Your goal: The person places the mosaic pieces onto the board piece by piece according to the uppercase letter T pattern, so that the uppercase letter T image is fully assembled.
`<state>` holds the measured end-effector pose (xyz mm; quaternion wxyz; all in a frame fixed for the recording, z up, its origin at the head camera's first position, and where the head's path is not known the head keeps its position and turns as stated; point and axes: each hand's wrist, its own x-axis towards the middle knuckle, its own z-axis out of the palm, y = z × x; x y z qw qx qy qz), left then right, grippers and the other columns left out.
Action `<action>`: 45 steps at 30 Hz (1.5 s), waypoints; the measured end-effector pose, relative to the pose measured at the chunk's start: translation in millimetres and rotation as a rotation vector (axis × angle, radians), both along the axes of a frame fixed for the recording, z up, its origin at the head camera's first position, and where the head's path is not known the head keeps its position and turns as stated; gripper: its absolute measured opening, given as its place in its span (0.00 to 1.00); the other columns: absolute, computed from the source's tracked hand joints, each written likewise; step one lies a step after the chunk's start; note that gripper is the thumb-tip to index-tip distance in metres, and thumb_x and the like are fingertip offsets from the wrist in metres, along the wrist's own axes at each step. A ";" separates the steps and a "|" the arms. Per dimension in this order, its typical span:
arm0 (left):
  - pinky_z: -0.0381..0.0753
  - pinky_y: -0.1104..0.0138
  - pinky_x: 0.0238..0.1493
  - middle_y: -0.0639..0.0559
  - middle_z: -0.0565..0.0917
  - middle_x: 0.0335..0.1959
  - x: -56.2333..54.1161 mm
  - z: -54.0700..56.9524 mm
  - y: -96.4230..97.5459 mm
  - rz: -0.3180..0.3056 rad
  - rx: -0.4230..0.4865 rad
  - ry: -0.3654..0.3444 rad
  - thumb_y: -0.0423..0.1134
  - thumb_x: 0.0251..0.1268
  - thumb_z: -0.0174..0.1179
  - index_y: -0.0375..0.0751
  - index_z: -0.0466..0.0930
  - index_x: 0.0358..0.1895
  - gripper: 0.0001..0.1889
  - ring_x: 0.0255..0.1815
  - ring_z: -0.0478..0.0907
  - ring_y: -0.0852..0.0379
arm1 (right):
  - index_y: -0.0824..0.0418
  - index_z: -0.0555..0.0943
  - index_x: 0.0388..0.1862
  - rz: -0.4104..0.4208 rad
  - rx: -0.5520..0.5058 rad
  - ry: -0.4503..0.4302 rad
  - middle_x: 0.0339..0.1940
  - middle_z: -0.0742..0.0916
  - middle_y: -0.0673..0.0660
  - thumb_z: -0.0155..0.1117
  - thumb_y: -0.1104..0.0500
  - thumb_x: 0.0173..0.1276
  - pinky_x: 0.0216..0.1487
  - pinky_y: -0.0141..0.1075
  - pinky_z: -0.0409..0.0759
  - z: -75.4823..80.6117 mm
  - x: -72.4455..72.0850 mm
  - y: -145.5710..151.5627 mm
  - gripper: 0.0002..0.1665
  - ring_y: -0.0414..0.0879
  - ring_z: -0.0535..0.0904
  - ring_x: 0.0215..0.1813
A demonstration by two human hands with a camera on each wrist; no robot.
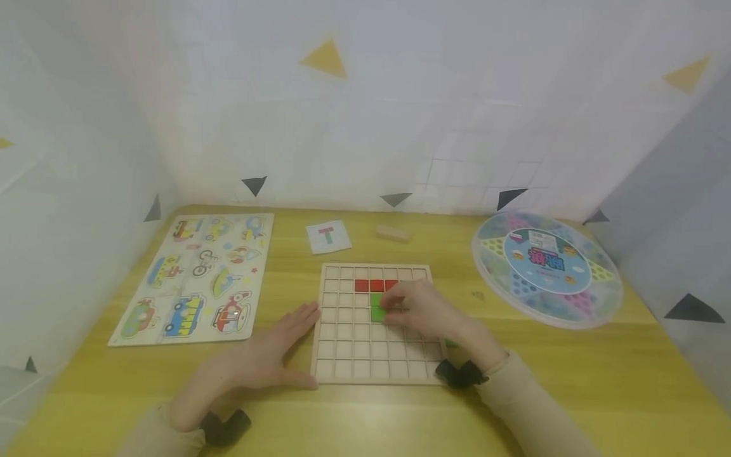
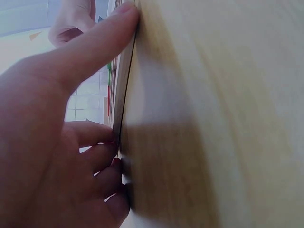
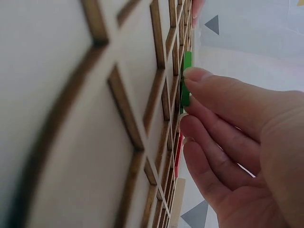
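A wooden grid board (image 1: 344, 349) lies in front of me. Red square tiles (image 1: 377, 285) form a short row in its upper part, with green tiles (image 1: 375, 313) running down below their middle. My right hand (image 1: 425, 311) reaches over the board from the right. In the right wrist view its thumb and fingers pinch a green tile (image 3: 187, 61) at the grid's surface. Flat on the table, my left hand (image 1: 257, 358) has its fingers extended and the thumb spread, with fingertips against the board's left edge (image 2: 124, 78).
Behind the board lie a card with a red and green T (image 1: 328, 237) and a small wooden block (image 1: 392, 233). A vehicle picture puzzle (image 1: 197, 279) is at left, a round patterned game box (image 1: 548, 260) at right. Something green (image 1: 450, 343) shows beside the right wrist.
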<state>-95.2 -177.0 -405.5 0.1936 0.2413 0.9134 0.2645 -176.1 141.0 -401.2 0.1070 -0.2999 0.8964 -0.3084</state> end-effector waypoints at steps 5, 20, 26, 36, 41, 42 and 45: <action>0.48 0.40 0.77 0.53 0.41 0.84 0.4 1.9 0.3 -0.001 0.003 -0.001 0.71 0.52 0.65 0.50 0.45 0.82 0.59 0.82 0.40 0.38 | 0.55 0.87 0.45 0.013 0.007 0.052 0.44 0.90 0.46 0.76 0.57 0.60 0.53 0.36 0.84 -1.4 -1.5 0.2 0.14 0.39 0.85 0.48; 0.49 0.38 0.76 0.49 0.41 0.83 2.7 -2.1 -1.0 -0.008 0.002 0.027 0.74 0.50 0.64 0.49 0.44 0.82 0.61 0.81 0.43 0.34 | 0.54 0.87 0.45 0.032 0.030 0.093 0.43 0.90 0.44 0.77 0.56 0.60 0.53 0.35 0.83 -3.1 0.7 -3.0 0.14 0.37 0.85 0.47; 0.51 0.38 0.76 0.49 0.41 0.83 1.7 -4.7 -0.6 -0.010 -0.004 0.030 0.74 0.50 0.63 0.51 0.44 0.82 0.61 0.81 0.43 0.34 | 0.56 0.87 0.45 0.044 0.024 0.120 0.43 0.90 0.46 0.77 0.57 0.60 0.52 0.36 0.84 -3.3 1.5 -2.4 0.14 0.39 0.85 0.47; 0.51 0.38 0.76 0.50 0.41 0.83 0.9 -4.2 -0.6 -0.016 -0.005 0.033 0.75 0.50 0.63 0.51 0.44 0.82 0.61 0.81 0.44 0.35 | 0.56 0.87 0.44 0.047 0.007 0.153 0.42 0.90 0.46 0.77 0.58 0.58 0.51 0.35 0.84 -5.3 2.0 -1.3 0.14 0.39 0.86 0.47; 0.51 0.38 0.76 0.50 0.41 0.83 1.0 -3.0 -0.4 -0.011 -0.005 0.031 0.74 0.51 0.63 0.51 0.44 0.82 0.60 0.81 0.43 0.34 | 0.57 0.87 0.44 0.037 0.007 0.153 0.42 0.90 0.46 0.77 0.59 0.58 0.50 0.34 0.84 -4.9 1.2 -1.6 0.14 0.40 0.86 0.46; 0.51 0.38 0.76 0.50 0.41 0.83 1.0 -2.7 -0.4 -0.012 -0.005 0.031 0.74 0.51 0.63 0.51 0.44 0.82 0.60 0.81 0.43 0.34 | 0.57 0.87 0.44 0.035 0.007 0.150 0.42 0.90 0.46 0.77 0.59 0.58 0.50 0.34 0.84 -5.0 1.0 -1.7 0.14 0.40 0.86 0.46; 0.51 0.37 0.75 0.50 0.41 0.83 1.3 -1.3 -0.4 -0.009 -0.003 0.024 0.74 0.51 0.63 0.51 0.44 0.82 0.60 0.81 0.43 0.34 | 0.56 0.87 0.44 0.029 0.009 0.150 0.42 0.90 0.46 0.77 0.59 0.59 0.50 0.34 0.84 -5.3 0.5 -1.7 0.14 0.39 0.86 0.46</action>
